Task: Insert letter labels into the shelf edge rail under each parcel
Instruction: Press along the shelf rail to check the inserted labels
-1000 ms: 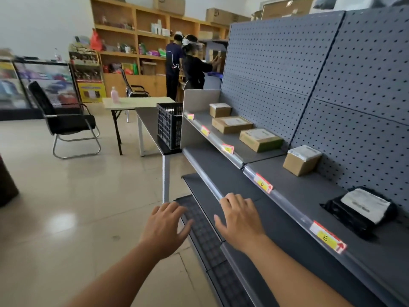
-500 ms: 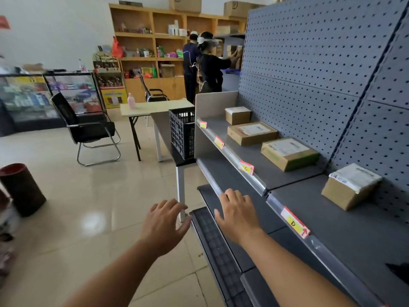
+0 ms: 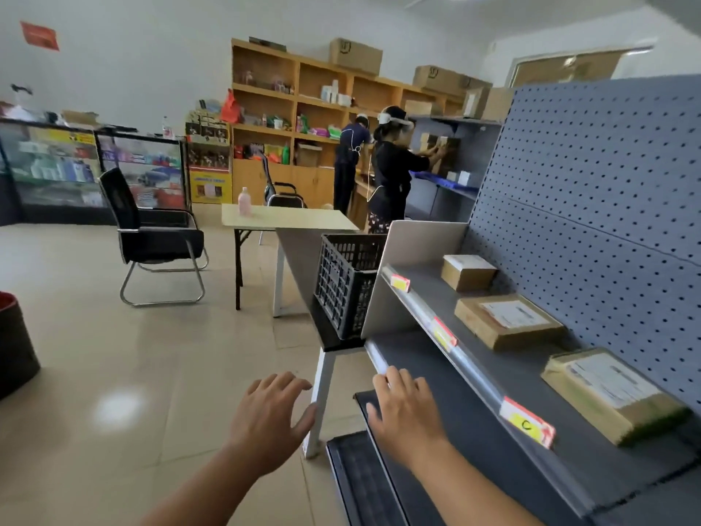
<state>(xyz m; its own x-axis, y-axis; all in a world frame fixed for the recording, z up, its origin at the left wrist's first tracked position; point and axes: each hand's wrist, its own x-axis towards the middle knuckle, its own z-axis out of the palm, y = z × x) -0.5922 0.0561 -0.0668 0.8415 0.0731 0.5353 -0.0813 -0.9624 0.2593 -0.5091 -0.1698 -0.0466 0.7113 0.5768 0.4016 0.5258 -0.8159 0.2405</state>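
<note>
Three cardboard parcels stand on the grey top shelf: a small one [image 3: 467, 272] at the far end, a flat one [image 3: 506, 320] in the middle, a larger one [image 3: 610, 392] nearest me. The clear edge rail [image 3: 474, 370] below them holds three red-and-yellow letter labels: one at the far end [image 3: 400, 282], one in the middle [image 3: 444, 334], and a label marked C [image 3: 526, 422]. My left hand [image 3: 269, 419] hovers open over the floor, holding nothing. My right hand [image 3: 406, 413] is open with fingers spread, over the front edge of the lower shelf.
A black plastic crate [image 3: 347, 282] sits on a dark table beside the shelf's end panel. Behind it are a beige table [image 3: 288, 218] with a pink bottle and a black chair [image 3: 151, 237]. Two people work at shelves in the back. A dark bin [image 3: 15, 343] stands at left.
The view has swung left and up along the shelf, so the parcels and labels nearer me have left the frame. Both hands stay open and empty at about the same place.
</note>
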